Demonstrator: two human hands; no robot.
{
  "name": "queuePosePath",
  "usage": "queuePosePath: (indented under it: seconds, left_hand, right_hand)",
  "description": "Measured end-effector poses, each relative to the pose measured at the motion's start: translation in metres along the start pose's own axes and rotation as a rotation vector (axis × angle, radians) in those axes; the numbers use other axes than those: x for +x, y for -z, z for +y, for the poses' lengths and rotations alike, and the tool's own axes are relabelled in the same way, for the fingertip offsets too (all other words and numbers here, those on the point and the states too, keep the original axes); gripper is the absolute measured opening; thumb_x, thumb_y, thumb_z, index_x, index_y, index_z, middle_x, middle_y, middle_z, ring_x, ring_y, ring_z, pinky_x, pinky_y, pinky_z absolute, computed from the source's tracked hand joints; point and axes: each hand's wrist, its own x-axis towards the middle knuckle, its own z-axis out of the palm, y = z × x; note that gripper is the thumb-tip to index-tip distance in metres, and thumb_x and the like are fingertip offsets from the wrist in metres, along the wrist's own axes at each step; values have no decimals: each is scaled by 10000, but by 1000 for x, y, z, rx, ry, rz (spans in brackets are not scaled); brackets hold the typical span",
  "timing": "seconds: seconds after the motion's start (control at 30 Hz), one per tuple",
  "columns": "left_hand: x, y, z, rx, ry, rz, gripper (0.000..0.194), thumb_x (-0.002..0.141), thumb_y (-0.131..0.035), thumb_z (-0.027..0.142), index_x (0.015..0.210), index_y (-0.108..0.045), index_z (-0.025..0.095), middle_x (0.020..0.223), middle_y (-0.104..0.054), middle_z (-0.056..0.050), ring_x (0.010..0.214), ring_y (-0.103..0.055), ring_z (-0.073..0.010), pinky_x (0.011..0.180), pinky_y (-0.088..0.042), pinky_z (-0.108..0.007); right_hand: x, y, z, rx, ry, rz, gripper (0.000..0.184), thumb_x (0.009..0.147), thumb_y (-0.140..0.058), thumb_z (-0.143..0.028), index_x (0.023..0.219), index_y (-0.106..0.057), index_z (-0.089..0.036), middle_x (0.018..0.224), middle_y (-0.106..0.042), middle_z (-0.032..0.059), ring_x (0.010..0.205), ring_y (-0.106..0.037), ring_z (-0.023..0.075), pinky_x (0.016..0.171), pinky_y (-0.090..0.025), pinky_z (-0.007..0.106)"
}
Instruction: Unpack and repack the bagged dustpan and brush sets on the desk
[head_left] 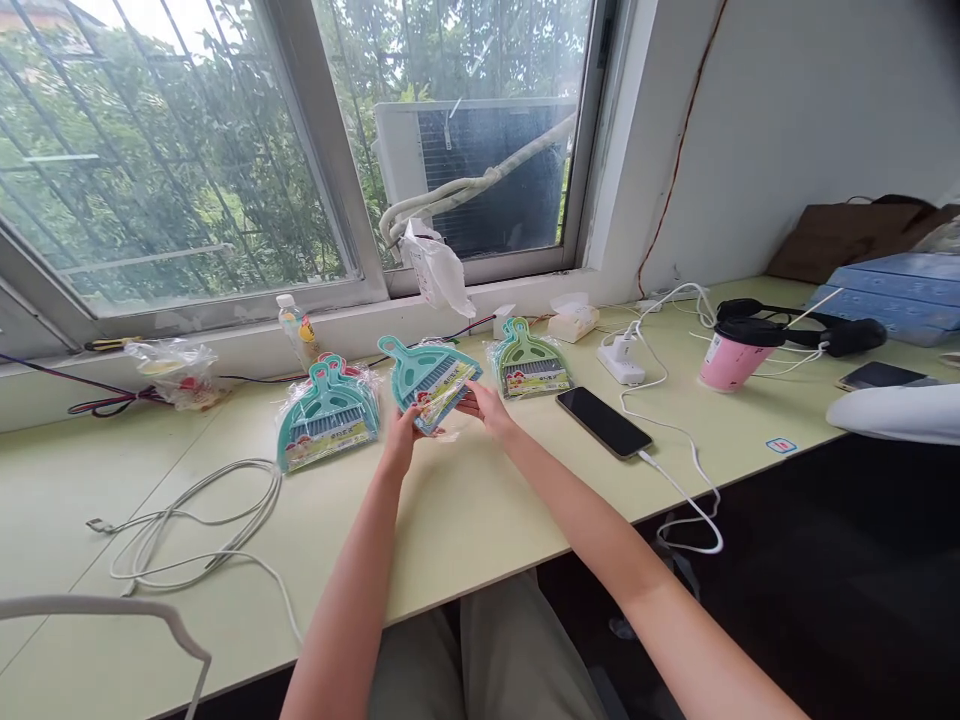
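A pale green table (pixel 465 535) ran beneath the window (pixel 225 180), and there, in the head view, both hands were full: the left hand (pixel 403 432) had the lower left corner of a wrapped teal dustpan set (pixel 424 370), the right hand (pixel 485 405) gripped its right edge, and it tilted between them! A second teal set (pixel 330 420) stood left, a green set (pixel 529 355) right, a black phone (pixel 604 422) lying farther right.

head view: up top, peering forward and down
desk (pixel 457 520): close below
sliding window (pixel 334 150): faced across the desk
left hand (pixel 403 432), right hand (pixel 489 408): arm's length out
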Motion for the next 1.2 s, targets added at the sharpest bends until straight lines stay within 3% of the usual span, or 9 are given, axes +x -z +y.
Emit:
queuePosePath:
  seconds: [0.1,0.17,0.27,0.33,0.53,0.73,1.0,1.1,1.2]
  left_hand:
    - [3,8,13,-44,24,118,297,667,-647,150,948,-558,187,814,-670,-42,578,-583,-149,454,-528,-261]
    - [3,14,21,-92,13,166,247,661,-628,120,885,-549,190,766,-645,-13,554,-558,-123,434,-494,-219]
    - [4,22,28,-122,68,181,162,688,-578,105,836,-562,167,738,-633,-26,539,-562,-121,426,-491,-215]
    - [6,27,29,-97,122,161,144,703,-552,103,835,-578,155,724,-632,-35,517,-561,-126,406,-483,-223]
    - [7,34,23,47,224,-6,125,724,-581,130,847,-593,145,666,-619,-42,458,-560,-139,352,-414,-223]
    - [10,41,12,176,237,-153,166,715,-643,207,835,-533,175,616,-604,-21,424,-570,-152,377,-407,-231]
    - [13,44,7,143,177,-237,256,688,-708,259,854,-532,171,587,-597,-13,432,-571,-157,382,-400,-222]
    - [11,41,8,103,185,-221,222,698,-703,236,861,-570,166,567,-584,-21,426,-565,-162,370,-399,-226]
    - [9,42,11,92,241,-203,162,722,-687,207,852,-598,169,537,-554,-24,406,-554,-168,353,-394,-239]
  right_hand:
    - [2,11,-10,-294,282,94,212,958,-538,-250,989,-725,-154,922,-767,117,851,-755,219,876,-612,408]
    - [0,18,-17,-575,575,113,315,951,-507,-148,1176,-720,-205,1200,-733,120,1136,-699,238,1042,-534,445]
    - [-2,24,-22,-1024,897,29,577,879,-557,-3,1337,-660,-339,1521,-547,28,1482,-414,239,1235,-301,509]
    - [-1,26,-24,-1181,961,-63,538,867,-631,-19,1274,-702,-364,1539,-532,-5,1507,-371,244,1233,-280,514]
    - [7,27,-20,-1120,886,-91,144,934,-686,-232,877,-804,-294,1084,-786,15,1135,-662,218,1087,-396,415]
    - [5,30,-2,-1266,909,106,128,957,-647,-271,904,-764,-260,1120,-736,51,1130,-606,240,1174,-233,472]
    - [15,29,5,-1194,791,175,95,953,-651,-279,965,-734,-235,1185,-684,79,1207,-574,243,1121,-347,434]
    - [17,29,3,-959,694,211,305,899,-723,-351,1180,-697,-236,1303,-633,114,1227,-589,247,1071,-440,394]
    - [19,28,3,-614,467,82,599,823,-789,-437,1355,-619,-222,1122,-715,99,1016,-694,221,930,-542,345]
